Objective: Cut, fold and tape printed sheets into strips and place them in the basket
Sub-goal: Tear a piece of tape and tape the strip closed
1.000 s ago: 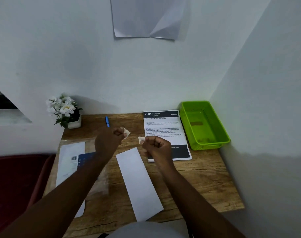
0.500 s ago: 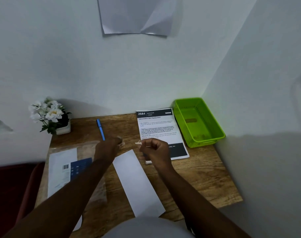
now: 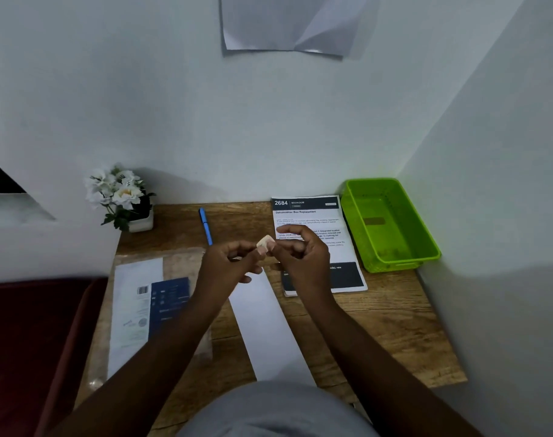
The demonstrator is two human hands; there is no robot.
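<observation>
My left hand [image 3: 228, 263] and my right hand [image 3: 303, 257] meet above the middle of the wooden desk [image 3: 379, 326]. Between their fingertips sits a small beige piece of tape [image 3: 265, 242], pinched from both sides. Below the hands a folded white paper strip [image 3: 269, 326] lies flat, running toward me. A printed sheet [image 3: 316, 216] headed "2684" lies behind my right hand, partly hidden by it. The green plastic basket [image 3: 392, 225] stands at the back right corner with a small brownish piece on its floor.
A blue pen [image 3: 206, 226] lies at the back centre. A pot of white flowers [image 3: 124, 197] stands at the back left. A clear plastic sleeve with a blue and white printed sheet [image 3: 146, 310] covers the left side. Walls close in behind and on the right.
My hands were apart, each holding a small pale piece. They have come together and now pinch one piece of tape between them. The camera has shifted slightly.
</observation>
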